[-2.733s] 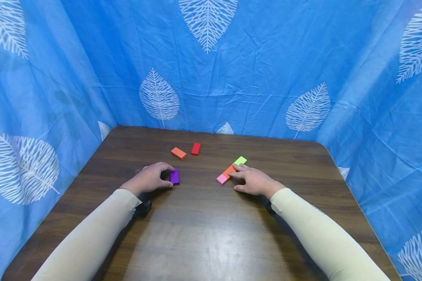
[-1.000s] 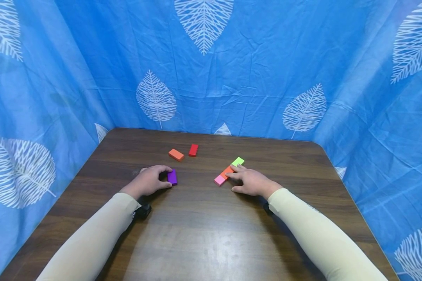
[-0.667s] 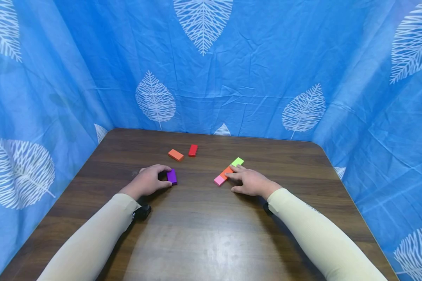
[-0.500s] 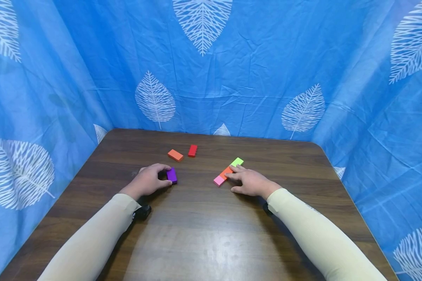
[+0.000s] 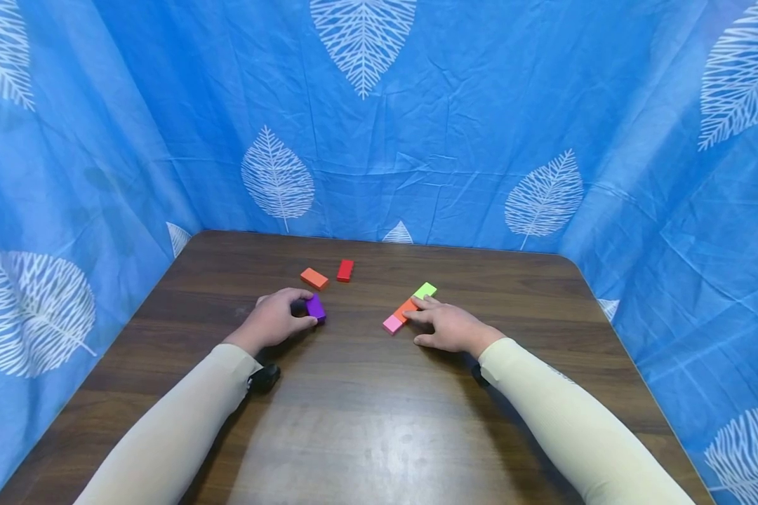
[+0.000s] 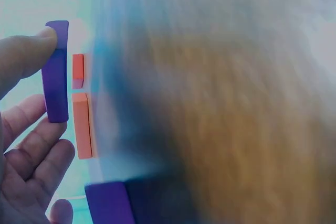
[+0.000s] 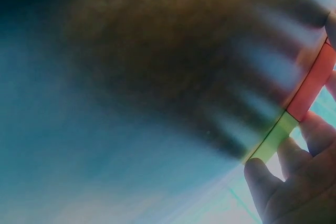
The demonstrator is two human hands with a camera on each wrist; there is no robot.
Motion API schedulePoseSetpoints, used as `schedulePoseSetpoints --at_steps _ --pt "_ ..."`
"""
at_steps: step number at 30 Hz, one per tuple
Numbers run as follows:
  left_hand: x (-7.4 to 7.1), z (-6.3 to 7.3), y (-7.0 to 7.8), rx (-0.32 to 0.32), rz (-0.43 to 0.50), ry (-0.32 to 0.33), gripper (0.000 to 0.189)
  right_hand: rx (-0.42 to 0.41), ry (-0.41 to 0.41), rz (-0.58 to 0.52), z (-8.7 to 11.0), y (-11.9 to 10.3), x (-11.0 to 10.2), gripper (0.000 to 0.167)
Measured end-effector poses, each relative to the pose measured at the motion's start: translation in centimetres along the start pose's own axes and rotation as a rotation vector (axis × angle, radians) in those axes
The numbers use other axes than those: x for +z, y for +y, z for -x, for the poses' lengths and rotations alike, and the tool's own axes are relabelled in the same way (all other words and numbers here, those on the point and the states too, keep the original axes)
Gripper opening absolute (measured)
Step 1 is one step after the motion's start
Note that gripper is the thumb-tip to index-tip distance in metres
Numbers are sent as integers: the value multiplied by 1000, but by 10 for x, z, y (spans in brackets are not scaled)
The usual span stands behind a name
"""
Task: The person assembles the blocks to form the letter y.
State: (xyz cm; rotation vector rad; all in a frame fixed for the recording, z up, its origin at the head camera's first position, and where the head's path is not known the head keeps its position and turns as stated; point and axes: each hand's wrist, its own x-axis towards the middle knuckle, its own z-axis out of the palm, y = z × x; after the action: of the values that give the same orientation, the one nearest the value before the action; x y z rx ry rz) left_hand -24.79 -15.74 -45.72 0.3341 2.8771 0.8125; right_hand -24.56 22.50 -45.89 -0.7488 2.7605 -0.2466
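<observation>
My left hand pinches a purple domino-like block between thumb and fingers. In the left wrist view this block appears raised off the table, and a second purple block lies at the bottom edge; my hand seems to hide that one from the head view. My right hand has its fingers spread, with fingertips resting along a slanting row. Pink, orange and lime green blocks lie end to end in that row.
Beyond my left hand, a loose orange block and a red block lie apart on the brown wooden table. A blue curtain with white leaf prints surrounds the far edge and both sides.
Over the last half second my left hand has shifted right and slightly away from me, lifting the purple block with it. My right hand and the row stay in place.
</observation>
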Motion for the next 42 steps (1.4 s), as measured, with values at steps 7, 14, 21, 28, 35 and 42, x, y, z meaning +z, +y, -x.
schedulePoseSetpoints --at_steps 7,14,21,28,35,42 --pt "6 -7 6 5 28 38 61 5 -3 -2 0 0 0 65" --pt "9 -14 16 -22 48 37 63 10 -6 -4 0 -1 -1 65" --pt "15 -19 23 -27 57 26 63 1 -1 3 0 0 0 65" --pt "22 -25 31 -16 69 21 62 5 -4 0 0 -1 0 66" --pt "28 -28 40 -11 69 27 61 9 -8 2 0 -1 -1 66" --pt "35 -32 46 -17 85 35 62 10 -12 1 -1 -1 0 66"
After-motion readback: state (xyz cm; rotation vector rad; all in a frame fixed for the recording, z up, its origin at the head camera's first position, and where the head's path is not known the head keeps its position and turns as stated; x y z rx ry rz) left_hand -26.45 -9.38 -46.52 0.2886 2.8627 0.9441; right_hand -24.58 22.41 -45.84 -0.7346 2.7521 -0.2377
